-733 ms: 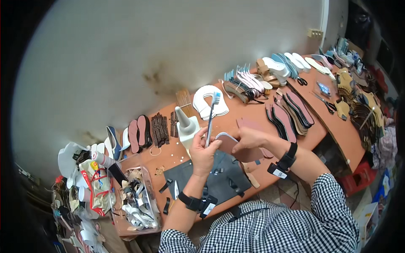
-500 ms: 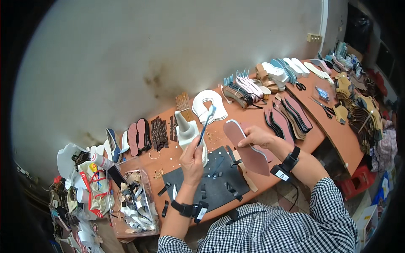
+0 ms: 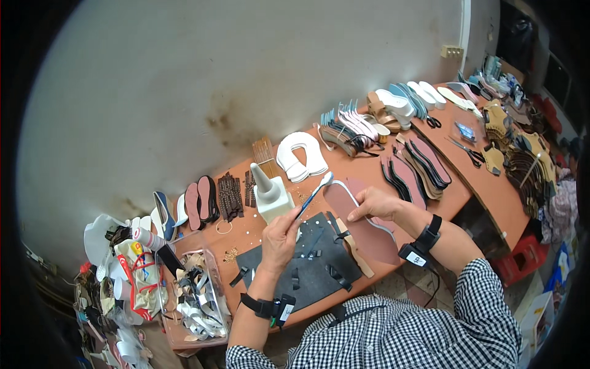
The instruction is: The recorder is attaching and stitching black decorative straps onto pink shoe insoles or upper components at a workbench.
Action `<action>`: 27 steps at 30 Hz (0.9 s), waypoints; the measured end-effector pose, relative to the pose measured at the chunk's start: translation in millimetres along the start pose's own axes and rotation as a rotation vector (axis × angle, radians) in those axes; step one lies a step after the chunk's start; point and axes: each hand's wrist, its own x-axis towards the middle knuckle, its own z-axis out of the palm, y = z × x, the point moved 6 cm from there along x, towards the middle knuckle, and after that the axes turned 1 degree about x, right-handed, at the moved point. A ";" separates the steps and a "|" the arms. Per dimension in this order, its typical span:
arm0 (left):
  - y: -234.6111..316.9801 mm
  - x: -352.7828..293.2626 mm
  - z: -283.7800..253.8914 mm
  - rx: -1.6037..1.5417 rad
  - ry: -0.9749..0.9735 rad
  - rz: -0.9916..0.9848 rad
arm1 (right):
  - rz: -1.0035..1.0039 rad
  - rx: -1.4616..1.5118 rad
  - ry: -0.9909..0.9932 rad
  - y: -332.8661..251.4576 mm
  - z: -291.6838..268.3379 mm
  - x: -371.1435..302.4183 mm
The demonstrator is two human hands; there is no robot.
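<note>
While my left hand (image 3: pixel 279 240) pinched the handle of a blue brush (image 3: pixel 311 199), I had to mind the white block with the grey cone (image 3: pixel 271 192) close by, because a big swing of my knuckles might have bumped it. Just past it, the brush's pale head was right by the far end of the pink sole (image 3: pixel 369 238); I could not tell if they touched. If I pressed too hard there, the sole could have bent or twisted, since only my right hand (image 3: pixel 380 206) held it, thumb on its face. It seemed to be up over the table (image 3: pixel 365 170), by the right side of the black mat (image 3: pixel 313 288). A loose pinch could have let it drop on the mat's dark strips (image 3: pixel 338 278) or off the front edge. Farther right, my fingers were near the stacked soles (image 3: pixel 409 178), so a careless shove might have knocked them. A moment before, the brush stood steeper, with its head well apart from the sole; now it leaned over and had come close. My right hand kept its hold, but the sole had turned a bit.
</note>
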 end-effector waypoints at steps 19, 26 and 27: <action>-6.3 -10.5 1.6 0.055 0.047 -0.063 | 0.003 0.139 0.001 7.3 1.8 12.0; -9.3 -19.7 12.0 -0.042 0.095 -0.159 | -0.023 0.199 0.045 12.5 3.1 25.7; -8.9 -21.6 14.4 -0.048 0.090 -0.187 | -0.021 0.209 0.054 13.7 3.6 28.9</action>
